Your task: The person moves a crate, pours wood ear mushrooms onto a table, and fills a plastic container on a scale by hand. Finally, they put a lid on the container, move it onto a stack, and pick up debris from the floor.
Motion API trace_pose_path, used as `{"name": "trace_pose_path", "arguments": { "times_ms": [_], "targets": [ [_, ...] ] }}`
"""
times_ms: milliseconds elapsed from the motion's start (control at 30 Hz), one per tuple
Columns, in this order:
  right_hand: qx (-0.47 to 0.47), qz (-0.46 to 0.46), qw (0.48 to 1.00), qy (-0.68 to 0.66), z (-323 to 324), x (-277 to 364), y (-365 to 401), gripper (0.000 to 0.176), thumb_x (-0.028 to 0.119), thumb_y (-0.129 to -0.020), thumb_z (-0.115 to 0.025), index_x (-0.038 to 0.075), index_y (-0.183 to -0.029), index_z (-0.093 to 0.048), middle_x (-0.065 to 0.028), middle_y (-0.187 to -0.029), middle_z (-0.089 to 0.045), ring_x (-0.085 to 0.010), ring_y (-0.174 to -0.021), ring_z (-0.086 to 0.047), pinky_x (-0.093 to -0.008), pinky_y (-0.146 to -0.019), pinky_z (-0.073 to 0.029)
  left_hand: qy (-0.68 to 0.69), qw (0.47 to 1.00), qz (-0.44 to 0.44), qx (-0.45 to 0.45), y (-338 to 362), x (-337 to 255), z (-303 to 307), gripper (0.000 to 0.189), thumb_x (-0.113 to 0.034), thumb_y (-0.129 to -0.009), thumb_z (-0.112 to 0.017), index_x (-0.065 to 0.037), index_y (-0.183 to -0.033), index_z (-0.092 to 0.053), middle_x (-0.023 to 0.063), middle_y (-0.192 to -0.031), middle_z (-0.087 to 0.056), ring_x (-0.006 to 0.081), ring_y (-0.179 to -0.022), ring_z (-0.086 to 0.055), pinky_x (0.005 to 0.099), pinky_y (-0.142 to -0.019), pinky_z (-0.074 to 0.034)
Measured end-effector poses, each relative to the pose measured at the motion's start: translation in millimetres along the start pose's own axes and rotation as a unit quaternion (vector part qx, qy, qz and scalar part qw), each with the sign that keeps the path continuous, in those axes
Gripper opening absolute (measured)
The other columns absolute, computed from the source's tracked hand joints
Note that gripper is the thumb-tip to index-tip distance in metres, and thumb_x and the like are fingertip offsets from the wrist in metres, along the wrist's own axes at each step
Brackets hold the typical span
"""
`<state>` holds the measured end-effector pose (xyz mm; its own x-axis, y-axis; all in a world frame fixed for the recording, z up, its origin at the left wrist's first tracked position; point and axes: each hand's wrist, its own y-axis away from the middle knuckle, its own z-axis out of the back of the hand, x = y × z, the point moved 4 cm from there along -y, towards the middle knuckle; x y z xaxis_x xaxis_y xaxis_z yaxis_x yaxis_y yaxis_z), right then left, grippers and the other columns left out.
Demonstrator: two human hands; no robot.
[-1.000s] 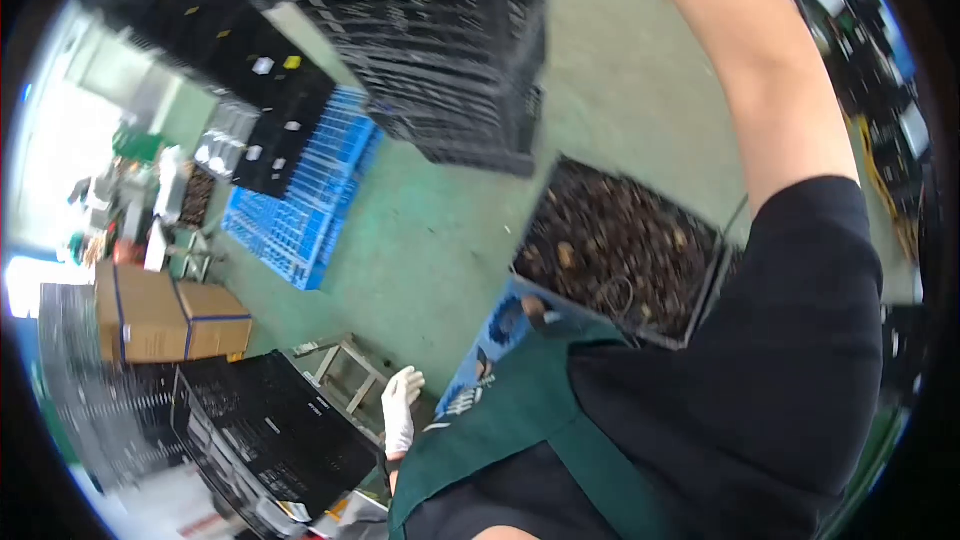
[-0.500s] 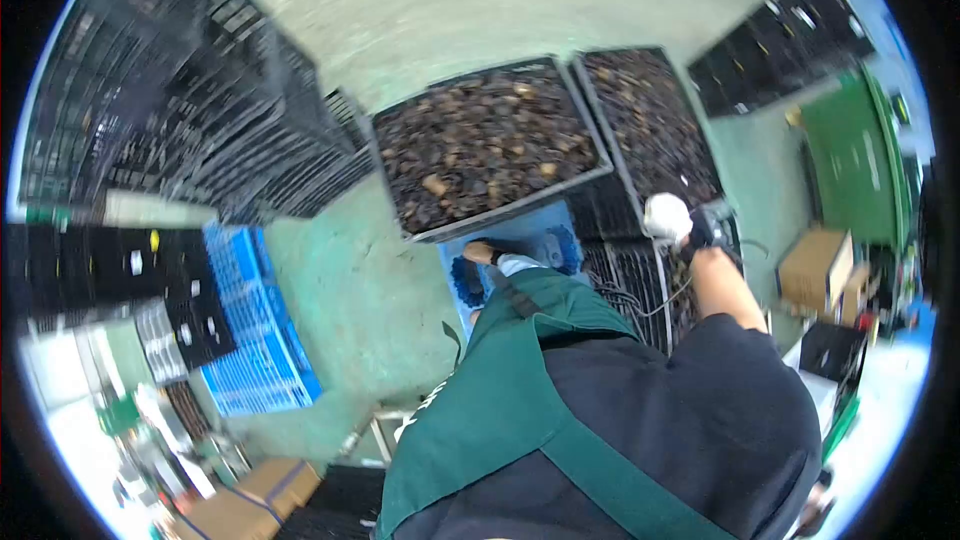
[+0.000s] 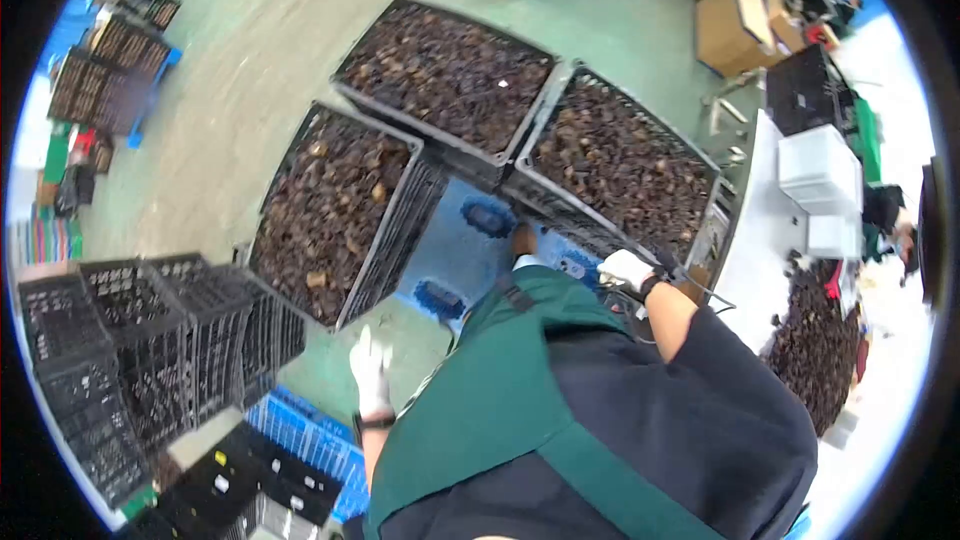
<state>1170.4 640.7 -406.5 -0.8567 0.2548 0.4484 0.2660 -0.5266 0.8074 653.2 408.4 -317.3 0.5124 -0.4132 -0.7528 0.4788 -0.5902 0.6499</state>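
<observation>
My left hand (image 3: 371, 372), in a white glove, hangs low beside my apron with fingers stretched out, holding nothing. The nearest crate to it is the left black crate (image 3: 330, 210), heaped with dark brown, chip-like pieces. My right hand (image 3: 628, 269), also gloved in white, is by the near side of the right black crate (image 3: 620, 165), full of similar pieces. Its fingers look curled; whatever they hold, if anything, is hidden. A grey cable (image 3: 712, 297) runs close to that hand. Between the crates and my body lies a blue pallet (image 3: 440, 250), with my shoe on it.
Another filled black crate (image 3: 445, 75) stands at the middle back. Stacked black crates (image 3: 165, 340) rise at lower left, near blue pallets (image 3: 310, 430). To the right is a white table (image 3: 752, 200) with white boxes (image 3: 820, 170) and a dark heap (image 3: 815, 340). A cardboard box (image 3: 733, 25) stands behind.
My view has turned to the right, so the crates appear shifted left and the white table is now visible. My left hand has come into view. My right hand shows further left and lower.
</observation>
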Motion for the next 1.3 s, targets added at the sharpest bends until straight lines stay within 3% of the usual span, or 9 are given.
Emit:
{"name": "trace_pose_path", "arguments": {
  "times_ms": [33,100,133,200,767,833,933,1100,1300],
  "targets": [
    [-0.004,0.024,0.995,-0.096,1,-15,-10,0.034,0.033,-0.088,-0.062,0.004,-0.077,-0.075,-0.01,-0.074,-0.073,-0.0186,-0.061,-0.069,-0.0318,-0.056,-0.051,0.026,0.996,-0.045,0.075,-6,-43,-50,0.027,-0.023,-0.101,-0.051,-0.009,-0.077,-0.057,-0.0043,-0.068,-0.039,0.01,-0.057,-0.039,0.031,-0.07,-0.048],
    [-0.012,0.017,0.992,-0.125,21,-7,-7,0.03,0.026,-0.09,-0.061,0.002,-0.078,-0.074,-0.0075,-0.068,-0.071,-0.017,-0.056,-0.065,-0.0287,-0.052,-0.047,0.221,0.934,-0.014,0.282,-5,-113,-153,0.066,-0.047,-0.104,-0.028,0.006,-0.14,-0.04,0.0226,-0.124,-0.056,0.0377,-0.123,-0.049,0.0502,-0.115,-0.026],
    [-0.01,0.007,0.983,-0.185,30,-15,-10,0.028,0.025,-0.091,-0.061,0.004,-0.078,-0.073,-0.0057,-0.069,-0.07,-0.0148,-0.057,-0.063,-0.0275,-0.052,-0.046,0.272,0.907,0.004,0.323,10,-145,-200,0.085,-0.064,-0.098,-0.019,0.004,-0.148,-0.026,0.0264,-0.152,-0.031,0.0412,-0.141,-0.028,0.0543,-0.117,-0.018],
    [-0.033,0.02,0.966,-0.257,53,-27,-11,0.023,0.024,-0.092,-0.06,0.007,-0.078,-0.068,-0.0036,-0.075,-0.071,-0.0119,-0.061,-0.063,-0.0255,-0.055,-0.045,0.364,0.848,0.051,0.382,27,-180,-266,0.098,-0.075,-0.09,-0.026,-0.001,-0.152,-0.02,0.023,-0.157,-0.021,0.0393,-0.145,-0.02,0.0576,-0.117,-0.015],
    [-0.223,-0.152,0.815,-0.512,-28,-140,100,0.023,0.019,-0.092,-0.058,0.0,-0.084,-0.068,-0.0081,-0.076,-0.07,-0.0158,-0.063,-0.066,-0.0292,-0.053,-0.05,0.165,0.776,0.22,0.567,-23,-167,-453,0.096,-0.075,-0.09,-0.029,-0.002,-0.152,-0.021,0.0209,-0.159,-0.019,0.0355,-0.147,-0.018,0.0585,-0.117,-0.011],
    [-0.243,-0.132,0.852,-0.445,-54,-156,104,0.026,0.021,-0.09,-0.056,0.002,-0.079,-0.07,-0.009,-0.073,-0.07,-0.0207,-0.06,-0.066,-0.0333,-0.052,-0.049,-0.027,0.783,0.174,0.596,-57,-133,-461,0.08,-0.062,-0.097,-0.034,-0.004,-0.152,-0.025,0.0173,-0.157,-0.025,0.0312,-0.145,-0.025,0.0498,-0.118,-0.017],
    [-0.307,0.006,0.935,0.177,-40,-158,103,0.026,0.028,-0.084,-0.054,0.01,-0.076,-0.071,-0.0143,-0.073,-0.067,-0.0332,-0.068,-0.066,-0.0431,-0.066,-0.054,-0.296,0.781,0.122,0.536,-112,-79,-456,0.055,-0.037,-0.103,-0.04,-0.006,-0.148,-0.035,0.0107,-0.15,-0.042,0.0221,-0.139,-0.038,0.04,-0.114,-0.027],
    [-0.477,-0.183,0.849,-0.137,36,-185,118,0.024,0.022,-0.081,-0.054,0.004,-0.078,-0.07,-0.0186,-0.079,-0.068,-0.0377,-0.072,-0.066,-0.0478,-0.071,-0.053,-0.494,0.763,0.063,0.411,-159,-24,-480,0.051,-0.027,-0.097,-0.054,-0.005,-0.142,-0.045,0.0065,-0.14,-0.052,0.0203,-0.128,-0.049,0.0369,-0.106,-0.037],
    [-0.533,-0.242,0.776,-0.235,133,-241,105,0.043,0.024,-0.08,-0.054,0.002,-0.117,-0.063,-0.0253,-0.11,-0.065,-0.0427,-0.103,-0.062,-0.0486,-0.092,-0.049,-0.493,0.765,-0.096,0.404,-198,24,-534,0.042,0.0,-0.09,-0.05,0.003,-0.132,-0.05,0.0099,-0.121,-0.062,0.0211,-0.109,-0.059,0.0319,-0.094,-0.046]
  ]
}}
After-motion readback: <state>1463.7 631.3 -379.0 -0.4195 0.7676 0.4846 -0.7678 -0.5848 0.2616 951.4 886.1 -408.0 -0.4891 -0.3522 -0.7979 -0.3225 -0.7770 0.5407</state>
